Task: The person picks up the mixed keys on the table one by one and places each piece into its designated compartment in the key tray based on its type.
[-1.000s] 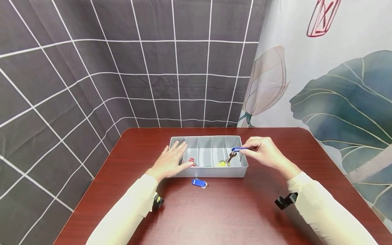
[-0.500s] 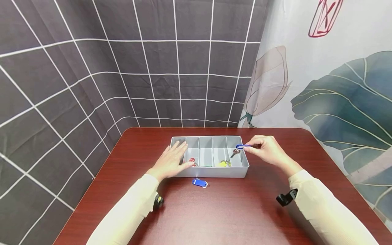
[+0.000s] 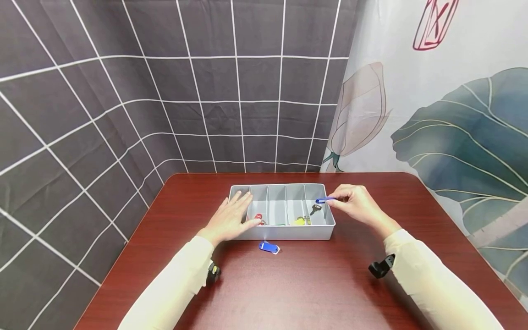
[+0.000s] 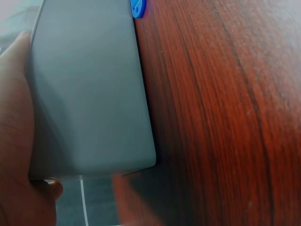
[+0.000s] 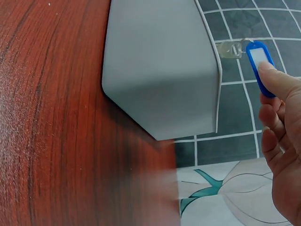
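Note:
My right hand (image 3: 356, 204) pinches a blue key tag (image 5: 258, 55) between thumb and fingers. From the tag's ring hangs a key (image 3: 315, 209), above the rightmost compartment of a grey divided tray (image 3: 284, 233). My left hand (image 3: 230, 216) rests over the tray's left end with fingers spread, its thumb along the front rim. A red key tag (image 3: 258, 216) lies in a compartment beside that thumb. Yellow key tags (image 3: 300, 221) with a key lie in the compartment left of the rightmost one.
Another blue key tag (image 3: 268, 247) lies on the reddish-brown table (image 3: 288, 288) just in front of the tray. A dark grid-patterned curtain (image 3: 214, 114) hangs behind the table, and a flowered cloth (image 3: 445, 110) hangs at the right.
My right hand lifted the blue key tag slightly to the right, then lowered it a little, the key swinging beneath. My left hand has stayed on the tray.

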Demonstrator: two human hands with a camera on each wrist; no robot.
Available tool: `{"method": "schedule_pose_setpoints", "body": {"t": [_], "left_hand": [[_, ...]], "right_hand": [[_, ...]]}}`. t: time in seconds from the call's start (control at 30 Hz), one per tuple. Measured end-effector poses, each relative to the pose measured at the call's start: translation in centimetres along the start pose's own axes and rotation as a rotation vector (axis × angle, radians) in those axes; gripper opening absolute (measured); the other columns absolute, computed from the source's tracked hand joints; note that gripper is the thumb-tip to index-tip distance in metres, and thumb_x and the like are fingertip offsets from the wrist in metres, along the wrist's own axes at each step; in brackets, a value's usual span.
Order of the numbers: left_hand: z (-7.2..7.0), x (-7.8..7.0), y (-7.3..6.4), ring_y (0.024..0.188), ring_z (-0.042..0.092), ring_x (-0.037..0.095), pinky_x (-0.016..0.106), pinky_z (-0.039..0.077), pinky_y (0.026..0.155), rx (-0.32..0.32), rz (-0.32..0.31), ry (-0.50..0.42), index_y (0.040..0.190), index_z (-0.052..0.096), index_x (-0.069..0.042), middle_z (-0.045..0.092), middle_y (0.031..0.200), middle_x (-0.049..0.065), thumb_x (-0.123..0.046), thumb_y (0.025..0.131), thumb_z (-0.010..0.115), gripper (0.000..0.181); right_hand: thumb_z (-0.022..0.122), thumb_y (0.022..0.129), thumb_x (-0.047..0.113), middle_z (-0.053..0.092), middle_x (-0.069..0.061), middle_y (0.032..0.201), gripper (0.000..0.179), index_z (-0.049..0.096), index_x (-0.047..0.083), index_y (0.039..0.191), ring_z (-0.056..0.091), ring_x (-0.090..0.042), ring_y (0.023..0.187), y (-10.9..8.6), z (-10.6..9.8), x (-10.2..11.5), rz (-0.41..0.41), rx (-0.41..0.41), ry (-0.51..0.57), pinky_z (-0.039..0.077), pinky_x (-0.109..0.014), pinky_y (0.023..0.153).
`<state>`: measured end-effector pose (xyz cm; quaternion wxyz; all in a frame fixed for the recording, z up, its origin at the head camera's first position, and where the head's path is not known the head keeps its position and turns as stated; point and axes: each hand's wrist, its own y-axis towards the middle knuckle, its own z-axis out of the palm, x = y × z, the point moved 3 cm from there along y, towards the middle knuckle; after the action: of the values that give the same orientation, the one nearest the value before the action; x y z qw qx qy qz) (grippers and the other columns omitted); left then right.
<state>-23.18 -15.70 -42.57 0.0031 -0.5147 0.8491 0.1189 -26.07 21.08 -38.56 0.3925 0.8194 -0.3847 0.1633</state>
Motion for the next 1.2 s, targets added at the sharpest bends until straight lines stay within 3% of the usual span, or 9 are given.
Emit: {"method": "schedule_pose_setpoints", "body": {"t": [0.8, 1.2], "left_hand": [[-0.1, -0.2, -0.1, 0.144, 0.021, 0.028, 0.053, 0.015, 0.114, 0.007, -0.009, -0.016, 0.150, 0.034, -0.011, 0.029, 0.156, 0.002, -0.073, 0.088, 0.037, 0.087], [0.2, -0.1, -0.1, 0.145, 0.019, 0.026, 0.052, 0.014, 0.114, 0.005, -0.009, -0.002, 0.150, 0.034, -0.012, 0.028, 0.156, 0.001, -0.075, 0.088, 0.034, 0.089]], "right_hand": [[0.082, 0.077, 0.014, 0.062, 0.010, 0.075, 0.012, 0.079, 0.016, 0.089, 0.051, -0.008, 0.061, -0.3, 1.9, -2.2, -0.024, -0.017, 0.049, 0.039, -0.020, 0.050], [0.082, 0.077, 0.015, 0.059, 0.009, 0.076, 0.016, 0.078, 0.007, 0.091, 0.049, -0.009, 0.063, -0.3, 2.7, -2.5, 0.043, 0.003, 0.051, 0.038, -0.021, 0.051]]}}
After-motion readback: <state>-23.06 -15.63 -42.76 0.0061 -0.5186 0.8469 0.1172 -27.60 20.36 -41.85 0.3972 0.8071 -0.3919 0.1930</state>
